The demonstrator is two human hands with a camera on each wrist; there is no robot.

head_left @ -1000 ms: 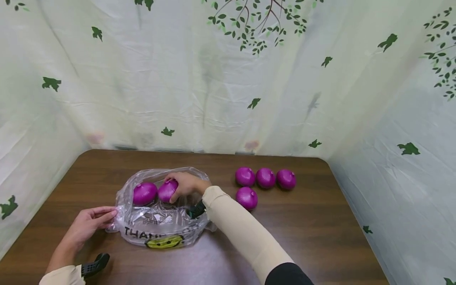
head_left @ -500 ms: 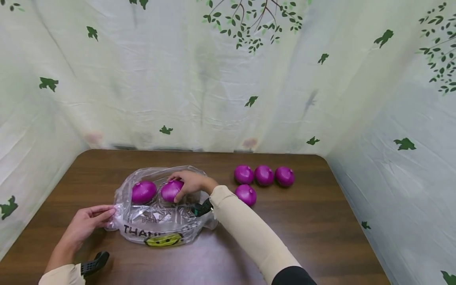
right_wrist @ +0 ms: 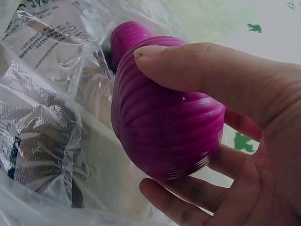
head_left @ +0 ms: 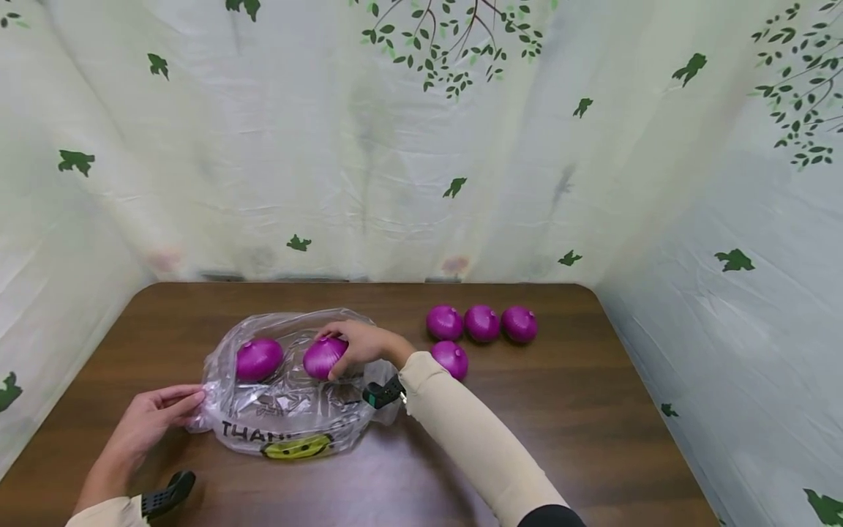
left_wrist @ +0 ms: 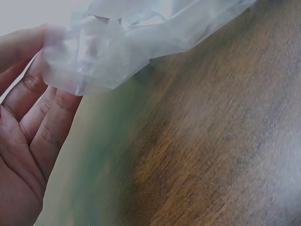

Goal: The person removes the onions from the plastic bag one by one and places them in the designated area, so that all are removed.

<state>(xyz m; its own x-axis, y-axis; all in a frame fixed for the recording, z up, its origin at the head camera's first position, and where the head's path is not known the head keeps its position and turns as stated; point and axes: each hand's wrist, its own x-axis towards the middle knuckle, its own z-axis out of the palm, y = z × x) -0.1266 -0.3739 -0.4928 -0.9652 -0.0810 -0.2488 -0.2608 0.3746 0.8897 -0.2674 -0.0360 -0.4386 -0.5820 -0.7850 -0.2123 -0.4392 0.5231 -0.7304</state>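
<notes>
A clear plastic bag (head_left: 290,406) with black lettering and a yellow smiling print lies spread on the table, its mouth facing up. Inside it at the left sits one purple onion (head_left: 259,359). My right hand (head_left: 362,344) grips a second onion (head_left: 324,357) over the bag, to the right of the first. In the right wrist view the thumb lies across this onion (right_wrist: 169,122), with the fingers beneath it. At the bag's left edge my left hand (head_left: 148,421) pinches the plastic. The left wrist view shows the bag's film (left_wrist: 99,56) between its fingertips.
Several more purple onions (head_left: 482,323) stand on the brown table (head_left: 560,417) right of the bag, one of them partly behind the right sleeve. A pale leaf-printed curtain (head_left: 395,161) encloses the back and sides.
My right hand has shifted a little to the right with its onion, widening the gap to the other onion in the bag. The left hand keeps its pinch on the bag's edge.
</notes>
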